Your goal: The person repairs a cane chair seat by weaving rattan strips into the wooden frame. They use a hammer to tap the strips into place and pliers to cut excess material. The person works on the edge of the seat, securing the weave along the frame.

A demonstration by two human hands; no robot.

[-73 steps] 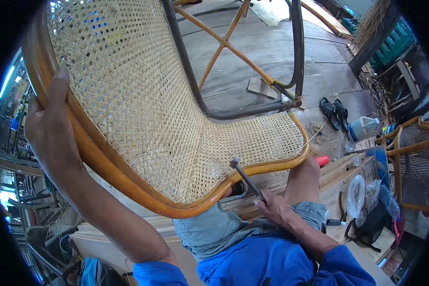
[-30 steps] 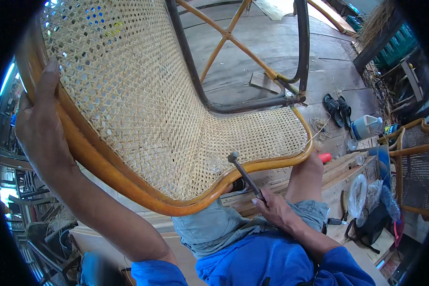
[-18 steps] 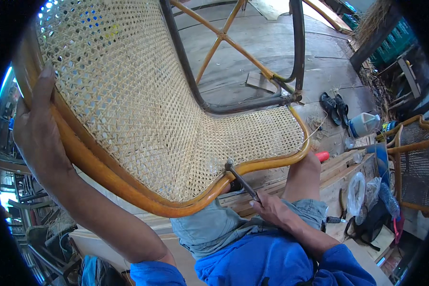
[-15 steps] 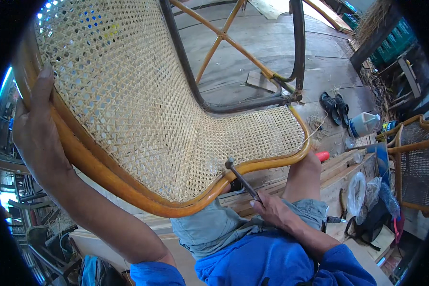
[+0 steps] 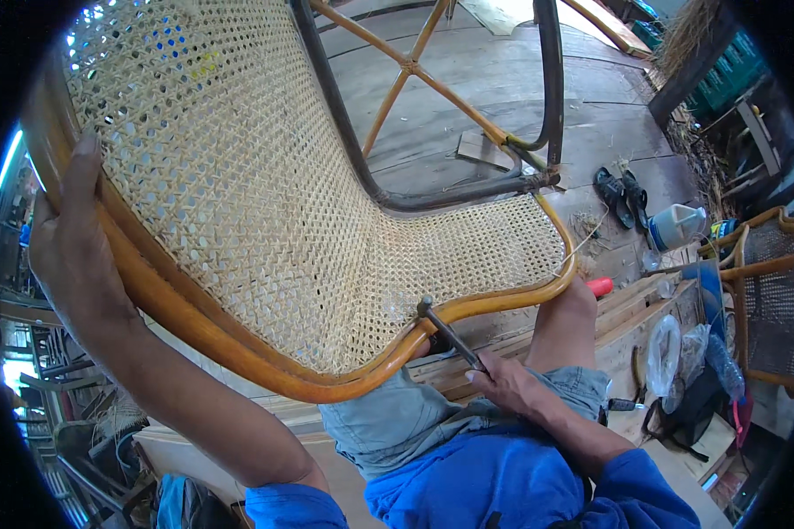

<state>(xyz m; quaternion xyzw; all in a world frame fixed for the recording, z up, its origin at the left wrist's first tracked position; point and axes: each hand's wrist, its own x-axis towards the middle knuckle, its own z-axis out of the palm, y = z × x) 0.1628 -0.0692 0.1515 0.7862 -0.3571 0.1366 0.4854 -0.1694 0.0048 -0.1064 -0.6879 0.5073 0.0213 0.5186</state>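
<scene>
A rattan chair lies tilted across my lap, its orange-brown frame (image 5: 198, 322) curving around woven cane webbing (image 5: 238, 194). My left hand (image 5: 84, 251) is wrapped round the frame at the far left, with the thumb over the inner rim beside the cane. A small dark-handled hammer (image 5: 453, 335) is gripped in my right hand (image 5: 503, 383) near my right thigh. Its head is at the frame's inner edge, where the cane meets the rim; whether it touches cannot be made out. Near the seat's far right edge, a loose cane strand (image 5: 588, 236) sticks out.
Dark rails (image 5: 551, 97) and crossed rattan stretchers (image 5: 409, 67) extend beyond the seat. Black sandals (image 5: 622, 198) and a white jug (image 5: 677, 227) stand on the floor at right. Nearer are wooden planks (image 5: 635, 317), plastic bags (image 5: 663, 353) and another cane chair (image 5: 767, 291).
The view has shifted slightly. My left hand keeps its hold on the frame, and the hammer's head stays at nearly the same spot on the rim.
</scene>
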